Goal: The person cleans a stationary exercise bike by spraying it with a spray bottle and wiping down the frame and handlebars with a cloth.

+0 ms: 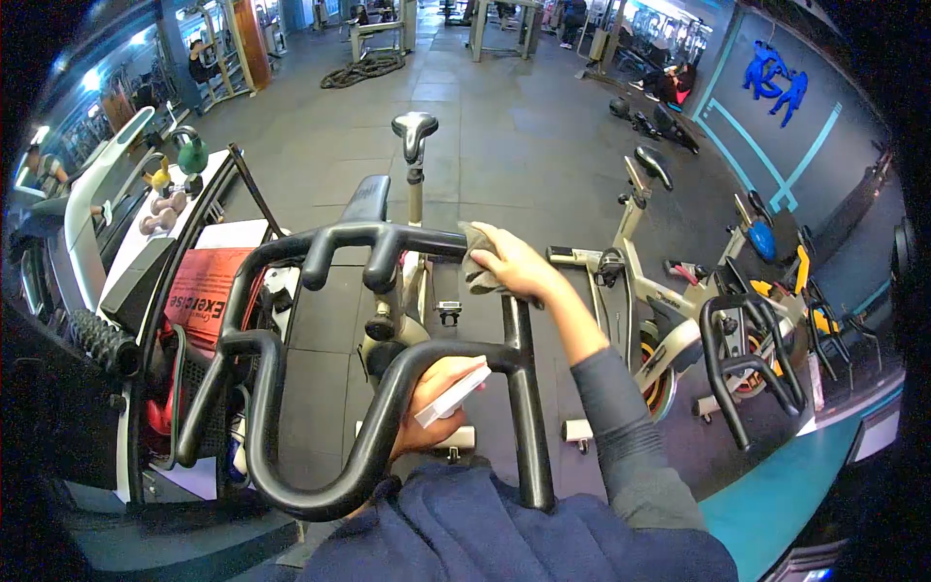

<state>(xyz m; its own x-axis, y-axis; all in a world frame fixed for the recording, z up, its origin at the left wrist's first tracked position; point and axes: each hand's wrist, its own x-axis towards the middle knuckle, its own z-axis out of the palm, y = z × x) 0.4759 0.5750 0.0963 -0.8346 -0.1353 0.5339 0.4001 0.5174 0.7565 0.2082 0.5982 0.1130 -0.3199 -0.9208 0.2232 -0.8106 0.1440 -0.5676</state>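
Black handlebars (pixel 388 388) of an exercise bike fill the middle of the view. My right hand (pixel 509 260) presses a grey cloth (pixel 479 262) around the far right corner of the bar, fingers wrapped over it. Lower down, behind the inner curved bar, my left hand (pixel 436 398) holds a small white object (pixel 452 393), partly hidden by the bar. Beyond the handlebars rises the bike's saddle (pixel 415 126).
Another exercise bike (pixel 669 320) stands at the right. On the left is a shelf with dumbbells (pixel 163 213), a kettlebell (pixel 192 155) and a red printed bag (pixel 206 291). A thick rope (pixel 364 71) lies on the floor; a seated person (pixel 676 83) is far right.
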